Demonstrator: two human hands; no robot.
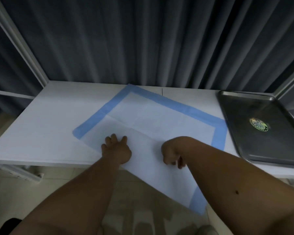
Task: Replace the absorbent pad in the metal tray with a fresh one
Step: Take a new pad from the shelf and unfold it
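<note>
- While dark grey curtains (143,39) hang in folds across the whole background, a white table (41,126) spans the view in front of them, its near edge running under both forearms.
- Spread across the middle of the table lies a white absorbent pad (151,119) with a blue border, turned at an angle; its near corner hangs over the table edge towards the person, above a tiled floor (61,180).
- Fold creases cross the pad's white centre.
- At the far right of the table sits the metal tray (241,133), dark and shallow, just beside the pad's right blue edge; whether they touch cannot be told.
- No pad lies in the tray, and a round, shiny sticker (258,124) sits on its bare floor.
- Resting on the pad near its left edge, the left hand (116,150) lies palm down with fingers spread and straight, pressing the sheet flat.
- Just right of it, also on the pad, the right hand (172,153) has its fingers curled under into a loose fist; whether it pinches the sheet cannot be told.
</note>
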